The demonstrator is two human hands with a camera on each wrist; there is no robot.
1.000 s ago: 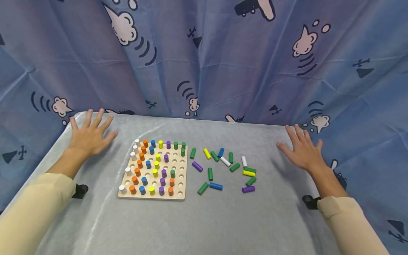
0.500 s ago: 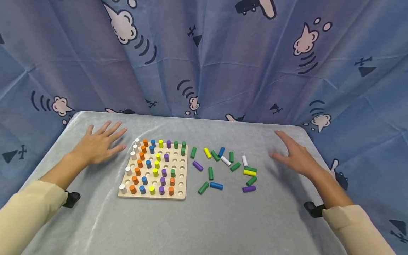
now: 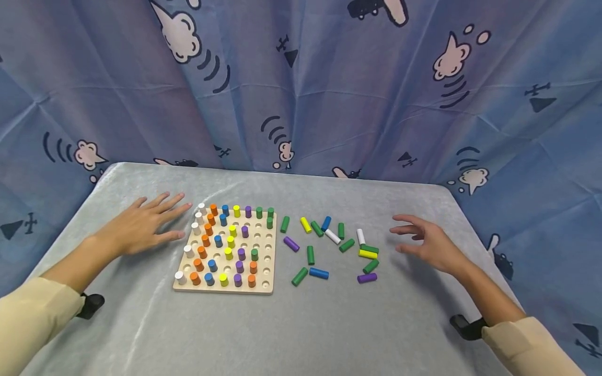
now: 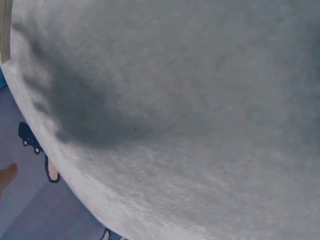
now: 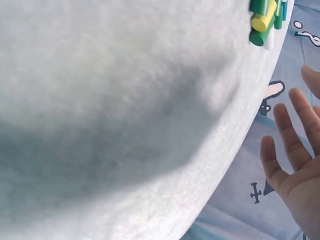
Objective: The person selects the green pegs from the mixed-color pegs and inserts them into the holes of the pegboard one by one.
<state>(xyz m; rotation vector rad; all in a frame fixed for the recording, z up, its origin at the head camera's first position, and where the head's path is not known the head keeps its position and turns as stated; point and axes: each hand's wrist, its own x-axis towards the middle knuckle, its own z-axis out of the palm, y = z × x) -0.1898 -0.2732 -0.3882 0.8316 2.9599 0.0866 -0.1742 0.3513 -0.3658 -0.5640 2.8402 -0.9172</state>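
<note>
In the head view, a square wooden pegboard [image 3: 261, 272] lies left of the middle of the table. Rows of white, orange, blue, yellow, purple and green pegs stand in its holes, while several holes on its right side are bare. My left hand [image 3: 136, 227] is spread beside the board's left edge, fingertips close to the white pegs [image 3: 188, 251], holding nothing. Loose pegs lie scattered right of the board, among them a yellow peg [image 3: 368, 254] and a purple peg [image 3: 367, 278]. To their right hovers my right hand [image 3: 435, 244], fingers loosely bent, with nothing in it.
A grey cloth covers the table [image 3: 310, 329]. Behind and around its edges hangs a blue patterned curtain [image 3: 301, 104]. The left wrist view catches only the board's edge [image 4: 5, 30] and a fingertip; green and yellow pegs appear top right in the right wrist view.
My left hand has moved right and nearer, toward the board. My right hand has come left toward the loose pegs and its spread fingers have relaxed. Board and pegs stay put.
</note>
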